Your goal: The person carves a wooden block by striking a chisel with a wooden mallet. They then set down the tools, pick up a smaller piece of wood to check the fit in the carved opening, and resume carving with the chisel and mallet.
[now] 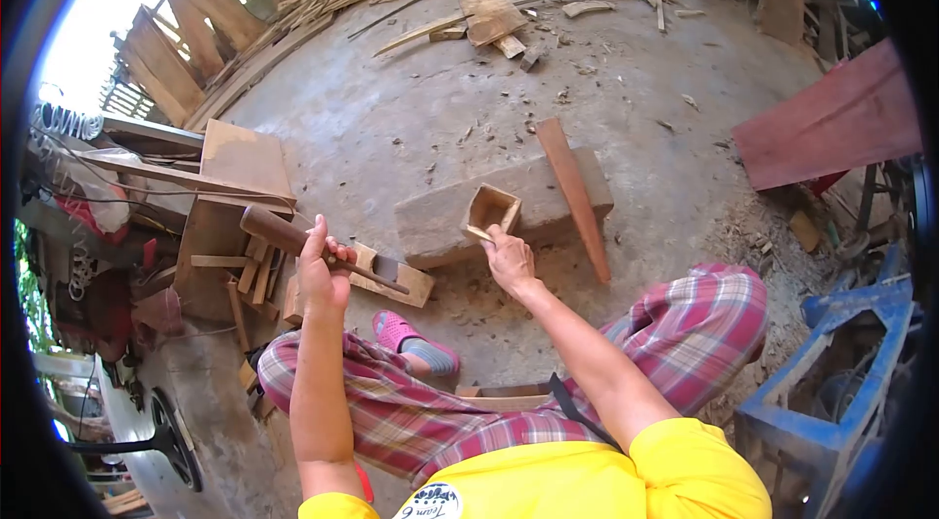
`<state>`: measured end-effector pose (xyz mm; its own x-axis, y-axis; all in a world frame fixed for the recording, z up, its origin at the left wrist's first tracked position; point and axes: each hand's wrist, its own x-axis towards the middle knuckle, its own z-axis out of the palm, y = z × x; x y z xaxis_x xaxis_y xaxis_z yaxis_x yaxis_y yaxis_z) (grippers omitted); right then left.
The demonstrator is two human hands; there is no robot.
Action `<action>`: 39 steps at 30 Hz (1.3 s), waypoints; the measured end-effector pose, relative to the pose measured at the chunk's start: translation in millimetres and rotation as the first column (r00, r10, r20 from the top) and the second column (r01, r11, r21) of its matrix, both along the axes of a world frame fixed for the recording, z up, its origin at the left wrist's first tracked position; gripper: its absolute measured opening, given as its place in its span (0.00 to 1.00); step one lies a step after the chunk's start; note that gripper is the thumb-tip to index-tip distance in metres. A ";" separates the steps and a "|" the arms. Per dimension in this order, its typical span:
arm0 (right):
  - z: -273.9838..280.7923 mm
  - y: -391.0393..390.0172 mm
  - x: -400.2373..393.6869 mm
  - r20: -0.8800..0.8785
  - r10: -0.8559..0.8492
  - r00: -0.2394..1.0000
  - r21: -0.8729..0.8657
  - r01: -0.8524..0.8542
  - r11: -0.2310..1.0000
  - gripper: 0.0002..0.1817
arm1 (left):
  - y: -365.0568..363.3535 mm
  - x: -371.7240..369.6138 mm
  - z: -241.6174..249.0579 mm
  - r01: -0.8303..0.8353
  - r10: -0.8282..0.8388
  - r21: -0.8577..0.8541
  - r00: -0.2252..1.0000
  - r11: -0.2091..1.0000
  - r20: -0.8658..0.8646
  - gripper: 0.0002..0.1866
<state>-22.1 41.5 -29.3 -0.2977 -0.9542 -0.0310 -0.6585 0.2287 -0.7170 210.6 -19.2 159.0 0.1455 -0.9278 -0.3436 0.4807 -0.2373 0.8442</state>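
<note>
My left hand (323, 270) is raised and grips a wooden mallet (269, 228) by its handle, its round head pointing up left. My right hand (509, 258) holds a thin chisel or wooden piece (479, 233) against the lower edge of a small open wooden box (491, 209). That box rests on a thick grey timber block (440, 221) lying on the concrete floor. A reddish plank (572, 191) leans across the block's right end. I sit on the ground in plaid trousers, one foot in a pink sandal (396, 328).
A flat wood offcut (411, 279) lies under the mallet. Boards and scraps (240, 162) are stacked at the left, more offcuts (494, 20) and slats at the back. A red board (831, 123) and a blue metal frame (831, 402) stand at the right.
</note>
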 end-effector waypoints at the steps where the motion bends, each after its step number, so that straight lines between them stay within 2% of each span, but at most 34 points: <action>1: 9.8 2.6 3.1 0.158 0.004 0.987 -0.031 0.001 1.000 0.12 | 0.3 1.1 0.3 -0.008 0.008 0.012 1.000 1.000 0.000 0.12; 2: 15.5 3.4 6.9 0.309 0.012 0.951 -0.062 0.007 0.998 0.13 | -0.7 1.8 0.8 -0.004 0.004 0.021 1.000 1.000 -0.005 0.12; 3: 13.3 3.3 13.3 0.423 0.017 0.906 -0.176 0.063 0.982 0.16 | -1.3 2.6 2.2 0.004 -0.004 0.004 0.999 1.000 -0.032 0.11; 4: 25.1 6.8 15.3 0.419 0.010 0.908 -0.164 0.065 0.984 0.16 | -1.4 3.0 3.7 0.011 -0.012 -0.012 0.998 1.000 -0.059 0.11; 5: 37.4 10.7 15.8 0.803 -0.112 0.585 0.128 0.014 0.992 0.15 | -1.4 2.7 6.0 0.008 -0.008 -0.003 0.997 1.000 -0.080 0.11; 6: 52.1 14.6 15.3 0.936 -0.327 0.132 0.346 -0.168 0.923 0.16 | -2.0 2.6 6.5 0.009 -0.008 0.004 0.996 1.000 -0.084 0.11; 7: 58.8 21.2 16.4 0.928 -0.362 -0.088 0.331 -0.250 0.910 0.18 | -2.5 2.9 6.8 0.005 -0.005 0.005 0.996 1.000 -0.094 0.11; 8: 44.6 25.1 15.5 0.926 -0.366 -0.088 0.335 -0.252 0.908 0.18 | -2.5 3.3 7.7 0.001 0.000 0.004 0.995 1.000 -0.102 0.11; 10: -8.3 28.5 6.0 0.757 -0.492 -0.430 0.339 -0.385 0.858 0.17 | -2.7 0.9 8.9 -0.007 0.008 0.008 0.995 1.000 -0.097 0.13; 12: -47.9 33.0 -2.4 0.651 -0.639 -0.410 0.597 -0.245 0.764 0.17 | -3.1 -0.6 7.3 -0.011 0.013 0.031 0.997 0.999 -0.074 0.14; 15: -59.8 43.2 -20.6 0.637 -0.685 -0.354 0.663 -0.201 0.721 0.17 | -2.9 -3.6 8.2 -0.013 0.015 0.036 0.999 0.999 -0.051 0.15; 18: -44.2 32.2 -31.0 0.695 -0.670 -0.261 0.598 -0.307 0.740 0.21 | -4.3 -0.3 4.7 0.037 -0.034 0.034 0.995 0.999 -0.095 0.14; 20: -33.2 24.0 -27.7 0.728 -0.512 -0.455 0.298 -0.462 0.835 0.22 | -5.0 0.8 3.7 0.043 -0.038 0.036 0.992 0.998 -0.118 0.12; 21: -29.1 21.5 -26.7 0.718 -0.484 -0.500 0.276 -0.434 0.857 0.22 | -4.9 -1.7 4.7 0.037 -0.032 0.045 0.993 0.998 -0.109 0.12; 22: -31.2 20.3 -25.8 0.720 -0.483 -0.499 0.272 -0.436 0.858 0.22 | -4.4 -4.4 6.2 0.033 -0.027 0.051 0.994 0.998 -0.102 0.12; 24: -29.3 16.9 -28.8 0.724 -0.544 -0.426 0.519 -0.184 0.835 0.19 | -3.8 -7.4 8.5 0.024 -0.020 0.044 0.994 0.999 -0.104 0.12; 25: -25.2 17.3 -36.8 0.735 -0.531 -0.421 0.496 -0.199 0.845 0.18 | -5.5 -6.9 6.5 0.024 -0.018 0.047 0.994 0.999 -0.107 0.12; 26: -22.3 14.8 -40.8 0.825 -0.496 -0.272 0.470 -0.159 0.868 0.17 | -6.8 -5.8 5.5 0.021 -0.015 0.053 0.994 0.998 -0.109 0.12; 28: 19.2 -1.6 -27.2 0.928 -0.362 0.086 0.364 -0.001 0.931 0.17 | -5.1 -7.6 8.4 0.006 0.002 0.064 0.992 0.998 -0.124 0.12; 29: 29.8 -8.8 -20.7 0.928 -0.360 0.097 0.363 -0.009 0.932 0.17 | -3.7 -8.9 11.6 0.013 -0.004 0.067 0.992 0.998 -0.123 0.12; 30: 37.4 -15.7 -14.1 0.873 -0.143 0.466 0.156 0.011 0.988 0.16 | -2.6 -10.2 13.5 0.017 -0.008 0.069 0.993 0.997 -0.122 0.12; 31: 41.5 -19.5 -9.1 0.647 0.076 0.759 -0.053 -0.055 0.997 0.14 | -2.1 -11.8 13.2 0.012 -0.005 0.061 0.993 0.998 -0.116 0.12; 32: 40.3 -21.2 -6.1 0.645 0.089 0.759 -0.056 -0.068 0.996 0.14 | -1.6 -11.6 11.8 -0.002 0.009 0.058 0.993 0.998 -0.119 0.12; 33: 33.6 -23.1 -4.9 0.337 0.174 0.925 -0.157 -0.127 0.979 0.12 | -2.1 -11.3 9.5 0.014 -0.008 0.057 0.994 0.998 -0.110 0.12; 34: 22.2 -24.7 -5.3 -0.018 0.217 0.976 -0.234 -0.215 0.948 0.10 | -1.8 -11.9 8.8 0.030 -0.024 0.056 0.994 0.998 -0.102 0.13; 35: 10.8 -22.2 -8.5 -0.078 0.267 0.961 -0.115 -0.274 0.955 0.15 | -0.3 -13.3 8.9 0.034 -0.028 0.056 0.994 0.998 -0.102 0.13; 36: -3.3 -16.9 -10.1 -0.084 0.281 0.956 -0.118 -0.289 0.950 0.15 | 0.5 -13.9 8.6 0.018 -0.013 0.051 0.994 0.999 -0.106 0.13; 38: -22.3 -7.2 -8.5 -0.161 0.313 0.936 -0.009 -0.319 0.948 0.24 | 0.6 -13.9 8.6 0.029 -0.019 0.094 0.995 0.995 -0.100 0.13; 39: -22.5 -6.5 -6.1 -0.128 0.344 0.930 0.025 -0.344 0.939 0.31 | 1.9 -15.0 10.9 0.019 -0.010 0.096 0.995 0.995 -0.097 0.13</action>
<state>-28.2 35.1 -51.8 0.0472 -0.9987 -0.0168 -0.7835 -0.0266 -0.6209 195.6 -17.4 169.9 0.0944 -0.8911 -0.4439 0.5544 -0.3233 0.7669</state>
